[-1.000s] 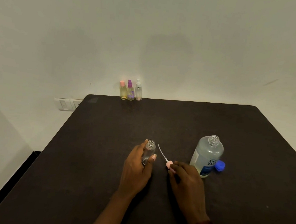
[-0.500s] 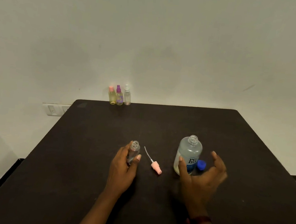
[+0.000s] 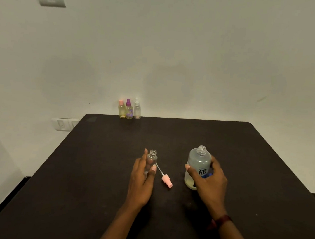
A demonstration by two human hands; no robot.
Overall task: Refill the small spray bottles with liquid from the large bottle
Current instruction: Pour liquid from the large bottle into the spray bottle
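Head camera is showing the left hand gripping a small uncapped spray bottle, which is standing upright midway between the left and right edges of the surface. The right hand is wrapping thumb and fingers round the open large bottle, upright nearer the right edge. A pink spray head is lying between them. Three capped small bottles are standing at the far edge.

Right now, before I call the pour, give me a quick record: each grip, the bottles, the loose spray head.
Left grip: holds small bottle, upright, uncapped
Right grip: wraps large bottle, upright, open-mouthed
Pink spray head: lying on table, between the two bottles
Far edge: three capped spray bottles
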